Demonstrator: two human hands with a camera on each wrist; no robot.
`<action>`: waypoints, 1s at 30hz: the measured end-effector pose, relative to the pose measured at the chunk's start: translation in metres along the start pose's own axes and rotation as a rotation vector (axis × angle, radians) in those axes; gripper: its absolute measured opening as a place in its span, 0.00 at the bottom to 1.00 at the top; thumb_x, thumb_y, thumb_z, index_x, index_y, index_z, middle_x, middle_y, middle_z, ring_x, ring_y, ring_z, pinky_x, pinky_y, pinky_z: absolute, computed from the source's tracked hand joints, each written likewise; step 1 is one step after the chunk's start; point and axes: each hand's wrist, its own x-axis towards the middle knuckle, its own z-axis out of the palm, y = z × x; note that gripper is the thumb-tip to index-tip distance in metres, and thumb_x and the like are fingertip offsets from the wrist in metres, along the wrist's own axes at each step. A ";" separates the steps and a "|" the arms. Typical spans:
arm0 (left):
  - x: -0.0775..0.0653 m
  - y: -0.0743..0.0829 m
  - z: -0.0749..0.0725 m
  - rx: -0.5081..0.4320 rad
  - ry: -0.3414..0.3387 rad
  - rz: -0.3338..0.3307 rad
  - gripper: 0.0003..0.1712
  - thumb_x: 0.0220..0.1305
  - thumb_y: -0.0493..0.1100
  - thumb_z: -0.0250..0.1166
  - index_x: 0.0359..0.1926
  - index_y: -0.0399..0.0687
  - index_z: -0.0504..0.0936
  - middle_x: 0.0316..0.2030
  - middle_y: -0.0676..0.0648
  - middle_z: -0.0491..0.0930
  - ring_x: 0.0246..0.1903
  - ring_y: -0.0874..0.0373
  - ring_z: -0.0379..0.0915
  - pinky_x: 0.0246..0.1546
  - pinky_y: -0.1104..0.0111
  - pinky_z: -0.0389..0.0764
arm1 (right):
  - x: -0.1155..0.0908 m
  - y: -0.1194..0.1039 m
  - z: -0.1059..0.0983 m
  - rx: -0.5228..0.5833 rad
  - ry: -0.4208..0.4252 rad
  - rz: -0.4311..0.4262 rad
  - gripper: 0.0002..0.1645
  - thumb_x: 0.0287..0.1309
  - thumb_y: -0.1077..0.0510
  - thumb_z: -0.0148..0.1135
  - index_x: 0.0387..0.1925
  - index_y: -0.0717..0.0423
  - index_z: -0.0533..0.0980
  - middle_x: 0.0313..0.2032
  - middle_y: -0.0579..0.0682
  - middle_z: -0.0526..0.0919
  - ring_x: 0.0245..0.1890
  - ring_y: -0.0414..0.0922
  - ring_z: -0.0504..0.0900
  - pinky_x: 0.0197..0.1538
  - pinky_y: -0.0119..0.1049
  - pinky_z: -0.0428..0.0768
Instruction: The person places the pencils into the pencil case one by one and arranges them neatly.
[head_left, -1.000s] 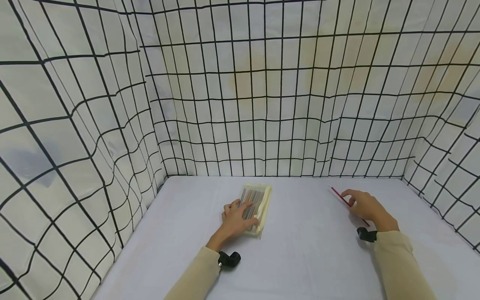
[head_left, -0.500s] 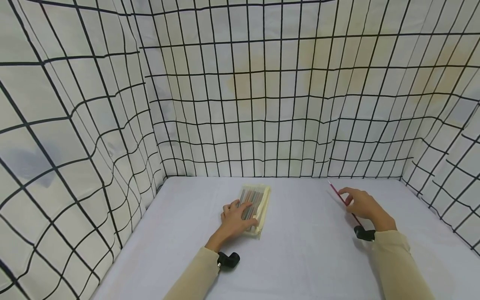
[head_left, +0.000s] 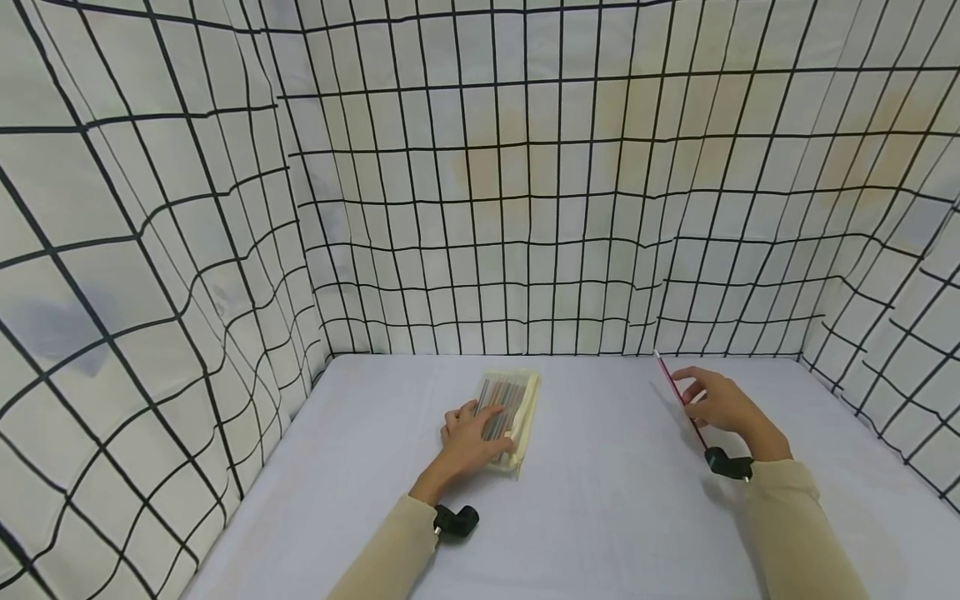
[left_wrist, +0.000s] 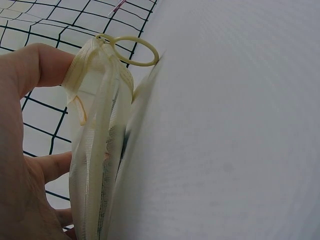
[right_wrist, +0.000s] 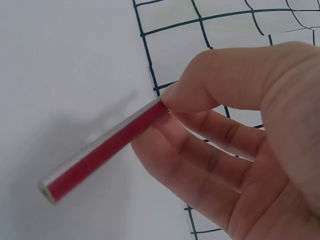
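A translucent cream zip pencil case (head_left: 531, 400) with several pencils inside lies left of centre on the table. My left hand (head_left: 471, 440) rests on it with its fingers spread over the pencils. In the left wrist view, the thumb touches the case's zip end beside a cream ring pull (left_wrist: 136, 64). At the right, my right hand (head_left: 722, 407) pinches a red and silver pencil (right_wrist: 107, 150) between thumb and fingers. The pencil slants, its pale far end pointing toward the back of the table. One flat end faces the right wrist camera, above its shadow on the cloth.
A white cloth covers the table (head_left: 600, 517). Black grid netting (head_left: 480, 250) over white sheets walls off the back and both sides. Each wrist carries a small black camera, the left one (head_left: 456, 522) close above the cloth.
My right hand has raised the pencil and tilted its far end up, moving slightly left and back. The left hand stays on the pencil case.
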 end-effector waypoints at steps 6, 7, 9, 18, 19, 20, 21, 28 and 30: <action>0.000 0.001 0.000 0.006 0.003 -0.004 0.41 0.54 0.61 0.67 0.70 0.56 0.74 0.75 0.31 0.57 0.66 0.33 0.51 0.62 0.38 0.55 | -0.002 -0.006 0.001 0.145 0.006 -0.005 0.37 0.62 0.68 0.62 0.72 0.63 0.63 0.47 0.64 0.78 0.36 0.48 0.84 0.41 0.43 0.87; 0.000 0.001 0.000 0.005 0.002 -0.005 0.42 0.54 0.61 0.67 0.70 0.56 0.74 0.75 0.31 0.57 0.66 0.33 0.51 0.62 0.38 0.55 | -0.002 -0.006 0.001 0.162 0.005 -0.005 0.37 0.63 0.68 0.62 0.72 0.63 0.63 0.47 0.64 0.77 0.37 0.48 0.85 0.42 0.43 0.87; 0.000 0.000 0.000 0.004 0.002 -0.006 0.42 0.54 0.61 0.67 0.70 0.56 0.74 0.75 0.31 0.57 0.66 0.34 0.51 0.62 0.38 0.55 | -0.001 -0.008 0.003 0.195 0.006 -0.006 0.37 0.63 0.68 0.62 0.72 0.64 0.63 0.47 0.63 0.77 0.37 0.48 0.85 0.43 0.44 0.87; 0.001 0.000 0.001 0.003 0.004 -0.004 0.42 0.54 0.61 0.67 0.70 0.55 0.74 0.75 0.31 0.57 0.66 0.33 0.51 0.62 0.38 0.55 | 0.005 -0.015 0.011 0.326 -0.002 -0.005 0.38 0.64 0.67 0.62 0.73 0.66 0.61 0.47 0.63 0.77 0.39 0.49 0.85 0.45 0.44 0.87; 0.001 0.000 0.001 0.004 0.003 -0.005 0.42 0.54 0.61 0.67 0.70 0.56 0.74 0.75 0.31 0.57 0.66 0.33 0.51 0.62 0.38 0.55 | 0.006 -0.016 0.012 0.336 -0.002 -0.001 0.38 0.64 0.67 0.62 0.73 0.66 0.60 0.47 0.63 0.77 0.39 0.48 0.85 0.45 0.44 0.87; 0.001 0.000 0.001 0.004 0.002 -0.006 0.42 0.54 0.61 0.67 0.70 0.56 0.74 0.75 0.31 0.57 0.66 0.33 0.51 0.62 0.38 0.55 | 0.007 -0.017 0.014 0.342 -0.001 0.003 0.38 0.64 0.67 0.62 0.73 0.66 0.60 0.48 0.62 0.77 0.39 0.48 0.85 0.46 0.44 0.87; 0.001 0.000 0.001 0.006 0.002 -0.008 0.42 0.54 0.61 0.68 0.70 0.56 0.74 0.75 0.32 0.57 0.66 0.34 0.51 0.62 0.38 0.55 | 0.008 -0.019 0.015 0.351 0.002 0.014 0.38 0.64 0.67 0.62 0.73 0.66 0.60 0.48 0.62 0.78 0.39 0.48 0.85 0.46 0.44 0.87; 0.001 0.000 0.001 0.001 0.003 -0.005 0.42 0.55 0.61 0.68 0.70 0.56 0.74 0.75 0.31 0.57 0.66 0.33 0.51 0.62 0.38 0.55 | 0.013 -0.033 0.026 0.366 0.004 0.079 0.37 0.66 0.66 0.61 0.72 0.64 0.60 0.49 0.62 0.78 0.39 0.47 0.85 0.48 0.45 0.87; 0.001 0.000 0.000 0.005 0.005 -0.003 0.42 0.55 0.61 0.68 0.70 0.56 0.74 0.74 0.31 0.57 0.66 0.33 0.51 0.62 0.38 0.55 | 0.013 -0.037 0.029 0.369 0.003 0.092 0.36 0.66 0.66 0.61 0.72 0.64 0.60 0.51 0.65 0.78 0.39 0.47 0.85 0.48 0.45 0.87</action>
